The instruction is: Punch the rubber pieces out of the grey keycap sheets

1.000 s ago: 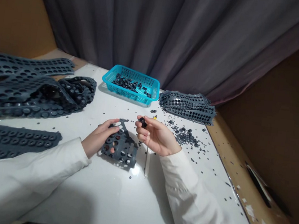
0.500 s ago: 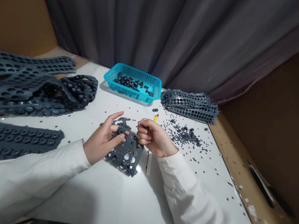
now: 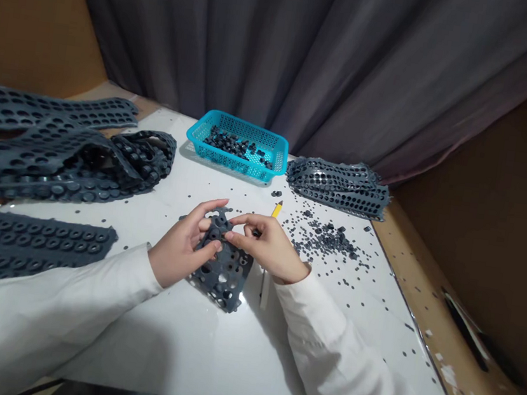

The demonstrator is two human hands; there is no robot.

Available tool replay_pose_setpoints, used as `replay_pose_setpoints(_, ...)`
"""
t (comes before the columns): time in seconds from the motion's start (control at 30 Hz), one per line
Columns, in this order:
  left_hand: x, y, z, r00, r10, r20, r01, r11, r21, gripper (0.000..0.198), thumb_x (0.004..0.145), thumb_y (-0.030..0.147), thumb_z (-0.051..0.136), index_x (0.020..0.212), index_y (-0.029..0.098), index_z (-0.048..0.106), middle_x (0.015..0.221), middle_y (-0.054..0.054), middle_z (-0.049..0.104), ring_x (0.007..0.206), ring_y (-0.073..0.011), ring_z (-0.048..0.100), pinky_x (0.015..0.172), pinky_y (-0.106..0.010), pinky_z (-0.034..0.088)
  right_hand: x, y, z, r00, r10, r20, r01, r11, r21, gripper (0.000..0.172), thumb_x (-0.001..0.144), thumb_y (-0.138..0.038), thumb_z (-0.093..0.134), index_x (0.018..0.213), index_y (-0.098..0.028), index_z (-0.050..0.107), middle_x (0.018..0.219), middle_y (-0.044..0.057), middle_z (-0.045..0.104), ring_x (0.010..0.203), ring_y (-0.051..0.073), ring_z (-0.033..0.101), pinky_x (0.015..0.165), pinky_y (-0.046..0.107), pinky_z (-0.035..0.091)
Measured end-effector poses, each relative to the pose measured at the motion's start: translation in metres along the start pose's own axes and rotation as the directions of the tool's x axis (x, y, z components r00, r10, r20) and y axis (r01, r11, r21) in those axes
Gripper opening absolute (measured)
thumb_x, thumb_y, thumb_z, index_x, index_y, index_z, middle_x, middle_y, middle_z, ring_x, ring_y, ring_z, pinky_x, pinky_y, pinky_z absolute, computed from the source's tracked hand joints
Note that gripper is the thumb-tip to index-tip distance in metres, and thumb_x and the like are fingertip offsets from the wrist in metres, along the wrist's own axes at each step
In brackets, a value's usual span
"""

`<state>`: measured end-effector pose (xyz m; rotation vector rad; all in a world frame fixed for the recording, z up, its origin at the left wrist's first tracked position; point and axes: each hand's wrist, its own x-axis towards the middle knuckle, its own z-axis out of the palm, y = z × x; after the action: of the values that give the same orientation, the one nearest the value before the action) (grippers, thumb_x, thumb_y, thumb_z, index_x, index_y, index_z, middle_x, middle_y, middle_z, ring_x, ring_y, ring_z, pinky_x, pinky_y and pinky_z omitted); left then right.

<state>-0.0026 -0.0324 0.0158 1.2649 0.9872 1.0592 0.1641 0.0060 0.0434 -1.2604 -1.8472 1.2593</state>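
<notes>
Right hand (image 3: 272, 248), clutching pieces (image 3: 255, 231), reached the sheet (image 3: 220, 259) left hand (image 3: 176, 252) pinches over white table (image 3: 206, 351).

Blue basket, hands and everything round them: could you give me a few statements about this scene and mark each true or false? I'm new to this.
1. A curtain hangs behind the basket. True.
2. The basket is empty. False: dark pieces lie in it.
3. The left hand holds a small sheet with holes. True.
4. A pile of bits lies to the right of the right hand. True.
5. The right hand is inside the basket. False: it is at the small sheet.
</notes>
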Motion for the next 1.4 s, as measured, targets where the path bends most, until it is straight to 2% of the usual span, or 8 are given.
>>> replay_pose_setpoints(0.13,0.001,0.001,-0.002,0.999,-0.047,0.022,0.047,0.999,-0.026,0.064,0.074,0.019,0.062,0.130,0.020,0.031,0.089,-0.004,0.061,0.070,-0.0128,0.058,0.064,-0.024,0.047,0.001,0.004,0.001,0.999,-0.001,-0.050,0.000,1.000,-0.024,0.024,0.068,-0.030,0.068,0.086,-0.014,0.069,0.049,-0.009,0.028,0.047,0.006,0.028,0.049,0.022,0.023)
replay_pose_setpoints(0.43,0.005,0.001,-0.004,0.997,-0.070,-0.046,0.065,0.994,-0.091,0.054,0.075,0.029,0.063,0.122,0.016,0.040,0.074,-0.003,0.066,0.065,-0.0140,0.061,0.063,-0.024,0.045,-0.003,-0.002,0.001,0.999,-0.041,0.011,0.041,0.994,-0.103,0.023,0.070,-0.032,0.066,0.083,-0.013,0.068,0.048,-0.009,0.027,0.046,0.005,0.024,0.047,0.021,0.021)
replay_pose_setpoints(0.7,0.003,0.003,-0.005,0.999,-0.008,0.033,0.006,0.998,0.055,0.050,0.079,0.025,0.059,0.124,0.017,0.039,0.063,0.002,0.062,0.055,-0.0102,0.056,0.054,-0.019,0.040,-0.004,-0.003,0.001,0.990,-0.142,0.010,0.140,0.961,-0.237,0.027,0.070,-0.038,0.067,0.078,-0.013,0.066,0.048,-0.008,0.034,0.046,0.006,0.029,0.048,0.020,0.025)
replay_pose_setpoints(0.87,0.002,0.000,-0.007,0.999,0.044,0.031,-0.048,0.989,0.138,0.046,0.080,0.025,0.057,0.123,0.018,0.040,0.062,0.002,0.063,0.060,-0.0136,0.061,0.058,-0.021,0.043,-0.003,0.002,0.003,0.981,-0.182,0.062,0.190,0.968,-0.164,0.024,0.078,-0.034,0.058,0.068,-0.014,0.066,0.050,-0.003,0.048,0.048,0.007,0.036,0.050,0.021,0.029)
replay_pose_setpoints(1.2,0.007,-0.001,-0.004,0.990,0.118,-0.083,-0.094,0.964,0.248,0.034,0.080,0.030,0.058,0.110,0.017,0.048,0.062,-0.001,0.068,0.065,-0.0180,0.066,0.062,-0.025,0.048,0.018,0.019,0.013,0.970,-0.011,-0.241,0.040,0.992,0.117,0.024,0.072,-0.035,0.060,0.065,-0.012,0.064,0.053,-0.002,0.051,0.050,0.009,0.041,0.049,0.021,0.032)
replay_pose_setpoints(1.27,0.001,0.001,-0.002,0.987,0.146,-0.069,-0.122,0.955,0.272,0.030,0.080,0.028,0.057,0.107,0.018,0.050,0.066,-0.002,0.069,0.066,-0.0180,0.066,0.063,-0.026,0.049,0.022,0.021,0.002,0.930,-0.003,-0.367,0.048,0.992,0.115,0.025,0.071,-0.036,0.059,0.062,-0.013,0.062,0.052,-0.001,0.051,0.051,0.010,0.042,0.051,0.022,0.033)
replay_pose_setpoints(1.37,-0.005,0.003,-0.003,0.984,0.180,-0.019,-0.164,0.931,0.327,0.026,0.080,0.024,0.055,0.105,0.018,0.055,0.083,-0.005,0.071,0.070,-0.0180,0.067,0.065,-0.026,0.050,0.024,0.022,-0.022,0.802,0.050,-0.595,0.025,0.993,0.118,0.026,0.069,-0.038,0.059,0.060,-0.014,0.059,0.050,-0.002,0.049,0.051,0.010,0.041,0.050,0.023,0.032)
replay_pose_setpoints(1.4,-0.005,0.004,-0.004,0.985,0.171,-0.010,-0.158,0.927,0.340,0.031,0.080,0.023,0.056,0.110,0.019,0.053,0.084,-0.006,0.071,0.073,-0.0187,0.067,0.067,-0.026,0.050,0.024,0.022,-0.028,0.805,0.034,-0.592,0.037,0.994,0.107,0.025,0.069,-0.038,0.060,0.062,-0.014,0.060,0.052,-0.001,0.049,0.051,0.010,0.040,0.050,0.023,0.032)
